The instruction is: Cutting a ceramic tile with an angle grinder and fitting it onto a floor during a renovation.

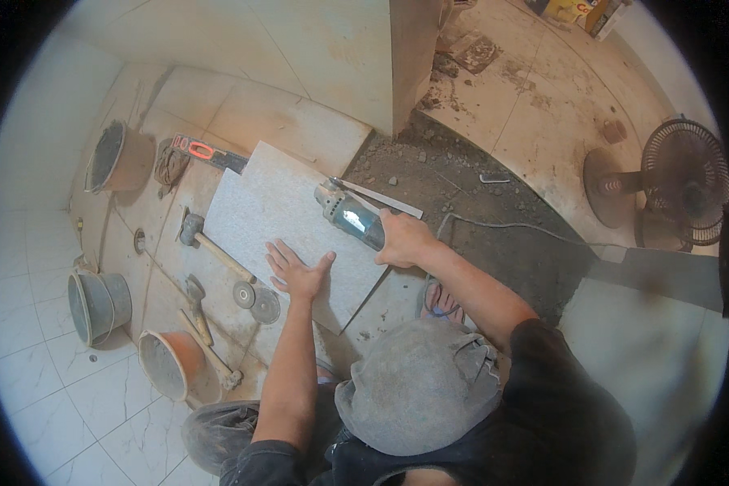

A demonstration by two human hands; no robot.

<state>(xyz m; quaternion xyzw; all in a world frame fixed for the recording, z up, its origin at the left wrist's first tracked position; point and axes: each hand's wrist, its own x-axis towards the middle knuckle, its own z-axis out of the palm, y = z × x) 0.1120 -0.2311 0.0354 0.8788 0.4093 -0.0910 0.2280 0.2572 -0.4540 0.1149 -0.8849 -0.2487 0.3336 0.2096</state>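
Observation:
My right hand [405, 240] is wrapped around the body of a teal angle grinder [358, 222]. The grinder's head is at the far right edge of a light grey tile [279, 219], beside a narrow tile strip [383, 198]; its disc is hard to make out. Spread flat, my left hand [300, 275] presses on the tile's near part, fingers apart. Just left of that hand, a mallet [193, 230] with a wooden handle lies on the floor, and two round discs [265, 305] rest near the handle's end.
A bucket [125, 158], a grey bucket [101, 304] and an orange bucket [174, 362] stand left. Hammers [196, 300] lie nearby, and a spirit level [205, 151] lies beyond the tile. A cord [526, 227] crosses bare dirt [494, 259] toward a standing fan [684, 182].

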